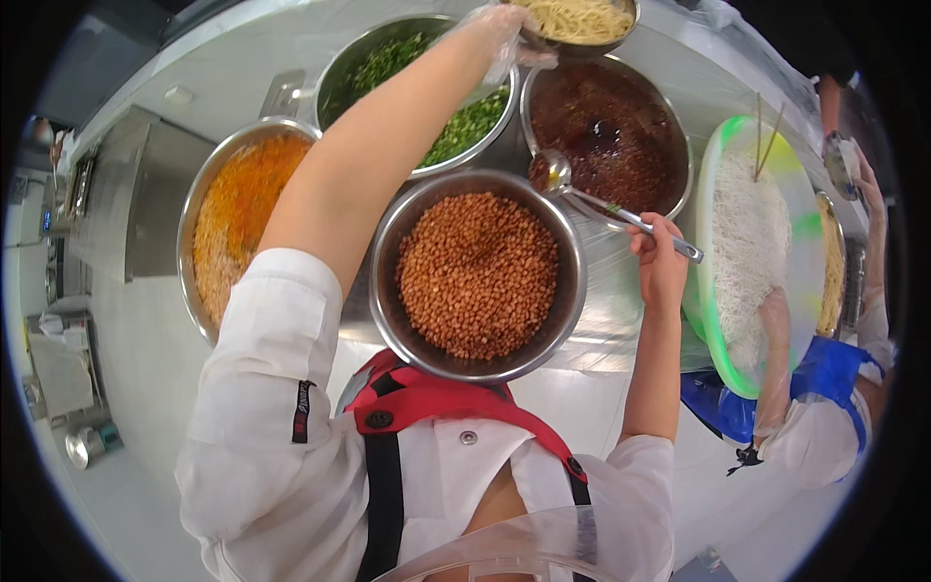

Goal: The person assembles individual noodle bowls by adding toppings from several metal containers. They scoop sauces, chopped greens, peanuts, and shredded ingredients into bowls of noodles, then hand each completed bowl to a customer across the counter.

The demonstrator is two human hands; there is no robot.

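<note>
Nearest me on the steel worktop (pixel 621 320) sits the bowl of roasted peanuts (pixel 477 275). Just beyond it my right hand (pixel 659 257) is closed around the ladle (pixel 621 215), whose handle runs from my fist up and leftward to its cup at the near rim of the dark chilli sauce bowl (pixel 609 131). Farther off, my gloved left hand (pixel 499 39) grips the noodle bowl (pixel 580 21) by its rim, above the sauce, so the ladle's cup lies nearer than that bowl.

Shiny metal bowls (pixel 574 291) and ladle (pixel 621 215); clear plastic glove (pixel 499 34).
</note>
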